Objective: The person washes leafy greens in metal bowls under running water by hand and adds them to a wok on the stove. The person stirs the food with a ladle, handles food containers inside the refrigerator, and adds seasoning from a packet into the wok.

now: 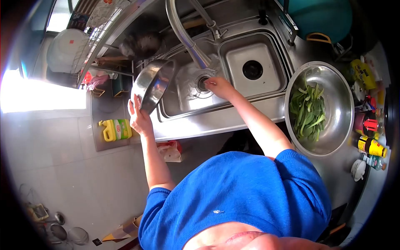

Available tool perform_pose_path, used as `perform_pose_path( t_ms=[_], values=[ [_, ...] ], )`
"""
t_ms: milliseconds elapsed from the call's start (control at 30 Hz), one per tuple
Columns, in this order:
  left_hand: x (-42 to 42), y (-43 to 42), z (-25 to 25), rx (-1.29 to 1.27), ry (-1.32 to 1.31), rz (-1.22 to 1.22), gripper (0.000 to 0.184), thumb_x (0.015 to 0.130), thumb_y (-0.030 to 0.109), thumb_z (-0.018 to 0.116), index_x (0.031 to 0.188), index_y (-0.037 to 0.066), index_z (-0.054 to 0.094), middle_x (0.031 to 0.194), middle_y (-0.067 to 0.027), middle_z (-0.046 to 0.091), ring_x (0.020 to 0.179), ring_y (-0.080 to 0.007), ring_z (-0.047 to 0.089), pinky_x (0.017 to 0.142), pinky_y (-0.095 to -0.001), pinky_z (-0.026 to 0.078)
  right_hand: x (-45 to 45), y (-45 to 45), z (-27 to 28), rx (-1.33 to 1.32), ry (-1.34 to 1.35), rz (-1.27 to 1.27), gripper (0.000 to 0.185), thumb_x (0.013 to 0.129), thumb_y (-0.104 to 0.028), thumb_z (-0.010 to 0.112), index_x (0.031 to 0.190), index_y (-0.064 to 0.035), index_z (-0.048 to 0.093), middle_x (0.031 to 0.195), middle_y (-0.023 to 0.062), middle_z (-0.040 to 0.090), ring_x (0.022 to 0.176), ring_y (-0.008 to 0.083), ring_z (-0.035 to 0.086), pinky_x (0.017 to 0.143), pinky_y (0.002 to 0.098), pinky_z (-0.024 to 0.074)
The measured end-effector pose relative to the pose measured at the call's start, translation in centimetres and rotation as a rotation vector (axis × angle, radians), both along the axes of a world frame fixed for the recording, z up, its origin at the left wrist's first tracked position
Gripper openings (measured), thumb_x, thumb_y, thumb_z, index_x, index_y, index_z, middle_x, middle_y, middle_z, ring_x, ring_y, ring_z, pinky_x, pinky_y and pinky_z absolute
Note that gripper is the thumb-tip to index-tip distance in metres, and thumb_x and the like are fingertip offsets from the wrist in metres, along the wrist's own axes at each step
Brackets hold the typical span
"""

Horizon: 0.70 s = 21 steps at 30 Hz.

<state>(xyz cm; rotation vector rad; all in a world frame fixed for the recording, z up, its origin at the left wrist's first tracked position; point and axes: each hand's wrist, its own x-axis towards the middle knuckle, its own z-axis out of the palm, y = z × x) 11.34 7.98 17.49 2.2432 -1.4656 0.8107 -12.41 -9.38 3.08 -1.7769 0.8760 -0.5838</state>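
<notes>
My left hand [141,118] grips the rim of a stainless steel basin [146,83], which is tilted on its side at the left edge of the sink. Inside the larger sink bowl [177,102], my right hand [220,87] reaches to the drain [203,84], its fingers drawn together. Whatever those fingers hold, if anything, is hidden or too small to make out. Just above that hand ends the spout of the curved faucet [195,52]. Wet, shiny patches show on the bowl's floor around the drain.
A smaller sink bowl [239,50] adjoins on the right. Beyond it, a large steel bowl [339,108] holds leafy greens [308,110]. Bottles and a yellow-labelled jar [371,146] line the right side. A yellow jug [116,130] stands at left, below a dish rack [98,46].
</notes>
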Motion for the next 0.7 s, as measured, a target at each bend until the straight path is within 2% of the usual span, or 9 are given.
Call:
perform_pose_path(
  t_ms=[33,67,133,200,333,433,500,533,700],
  values=[
    [0.2,0.0,-0.2,-0.012,-0.024,-0.008,0.06,0.077,0.005,0.044,0.132,0.03,0.042,0.127,-0.0124,0.049,0.083,-0.0305,0.063,0.063,-0.0366,0.053,-0.1,-0.1,0.7,0.313,-0.189,0.105,0.024,0.081,-0.02,0.059,0.101,-0.008,0.064,0.103,0.0086,0.063,0.095,0.0251,0.059,0.084,0.0314,0.0453],
    [0.4,0.0,-0.5,-0.004,-0.04,0.008,0.062,0.077,0.004,0.046,0.132,0.031,0.041,0.127,-0.0116,0.05,0.084,-0.0303,0.063,0.063,-0.0365,0.053,-0.5,0.2,1.5,0.304,-0.193,0.122,0.024,0.081,-0.02,0.059,0.101,-0.008,0.064,0.103,0.0086,0.063,0.095,0.0251,0.059,0.084,0.0314,0.0453],
    [1.1,0.0,-1.0,-0.015,-0.083,-0.007,0.064,0.076,0.003,0.048,0.132,0.031,0.04,0.127,-0.0108,0.05,0.083,-0.0302,0.063,0.062,-0.0366,0.053,-2.3,1.2,2.9,-0.669,0.186,-0.217,0.024,0.079,-0.022,0.058,0.098,-0.0087,0.066,0.093,0.0104,0.065,0.094,0.0278,0.059,0.083,0.0358,0.0452],
    [1.3,-0.1,-1.4,-0.001,0.035,0.025,0.066,0.075,0.001,0.049,0.132,0.032,0.04,0.127,-0.0106,0.049,0.078,-0.0299,0.064,0.062,-0.036,0.053,-3.1,0.9,3.8,0.094,-0.084,-0.109,0.022,0.08,-0.021,0.057,0.095,-0.0081,0.066,0.093,0.0114,0.065,0.093,0.0274,0.06,0.082,0.0353,0.046],
    [2.6,-0.5,-2.5,-0.056,0.256,0.041,0.064,0.077,0.0,0.047,0.133,0.028,0.039,0.125,-0.0115,0.051,0.098,-0.0291,0.059,0.078,-0.0375,0.05,-4.5,1.6,3.2,-0.354,0.172,-0.202,0.02,0.083,-0.021,0.056,0.093,-0.0066,0.066,0.089,0.011,0.066,0.086,0.0281,0.062,0.077,0.0334,0.0478],
    [6.0,-1.1,-7.0,-0.37,0.967,-0.112,0.058,0.073,0.0,0.046,0.13,0.008,0.042,0.115,-0.011,0.056,0.1,-0.0242,0.057,0.09,-0.0336,0.043,-5.5,4.7,2.6,0.154,-0.11,-0.235,0.018,0.084,-0.016,0.055,0.09,-0.0017,0.064,0.079,0.0114,0.066,0.073,0.0208,0.064,0.068,0.0285,0.0477],
    [5.1,-1.3,-6.4,-0.345,1.541,0.003,0.051,0.067,0.0,0.05,0.118,0.003,0.043,0.085,-0.0113,0.056,0.065,-0.0186,0.058,0.05,-0.0279,0.051,-6.9,7.6,1.9,0.164,-0.171,-0.245,0.017,0.086,-0.015,0.055,0.089,-0.0007,0.064,0.075,0.0082,0.065,0.074,0.015,0.062,0.065,0.0266,0.047],
    [7.8,-1.3,-9.6,-0.217,1.661,0.073,0.045,0.065,0.0,0.052,0.109,0.003,0.045,0.077,-0.0081,0.053,0.052,-0.0136,0.052,0.035,-0.0228,0.041,-8.1,9.0,2.9,0.174,-0.171,-0.232,0.018,0.087,-0.016,0.055,0.088,-0.0006,0.064,0.075,0.0065,0.065,0.075,0.0143,0.062,0.064,0.0258,0.0468],
    [1.5,-5.3,-13.4,0.189,2.114,-0.069,0.031,0.068,-0.005,0.05,0.097,0.005,0.05,0.068,-0.006,0.053,0.042,-0.0102,0.044,0.032,-0.0211,0.03,-17.7,18.1,5.2,0.809,-0.229,-0.628,0.04,0.092,-0.037,0.046,0.113,-0.0025,0.052,0.101,0.0113,0.06,0.084,0.0198,0.062,0.064,0.0286,0.0509]
  ],
)
